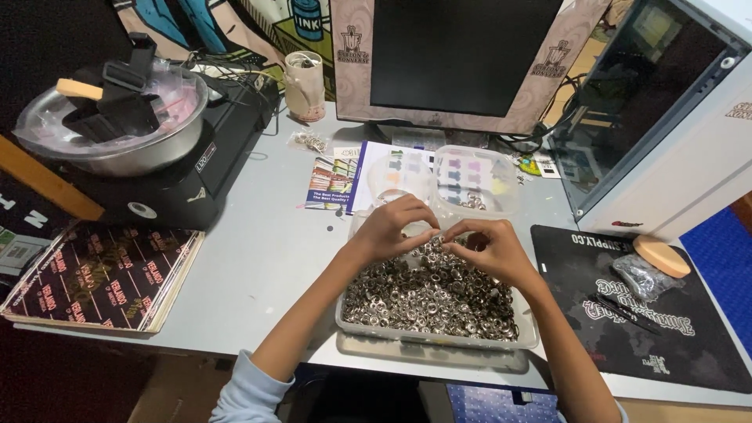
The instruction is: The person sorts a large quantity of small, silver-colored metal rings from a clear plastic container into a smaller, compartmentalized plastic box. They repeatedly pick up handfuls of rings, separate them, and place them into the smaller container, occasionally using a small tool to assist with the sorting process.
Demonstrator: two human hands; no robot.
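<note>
Monitor point(462, 55) at 12 o'clock, metal bowl point(117, 149) at 10, black mat point(650, 313) with orange sponge point(662, 255) at 4.

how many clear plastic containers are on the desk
3: a large tray of metal rings under both hands, a round tub behind it, and a square tub right of that. Others may be hidden.

A cluttered workshop desk: monitor point(462, 59), computer case point(666, 117), eyelet tray point(439, 333).

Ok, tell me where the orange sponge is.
In the head view, the orange sponge lies at the right, on the far edge of the black mat, beside a small clear bag and below the white cabinet.
</note>
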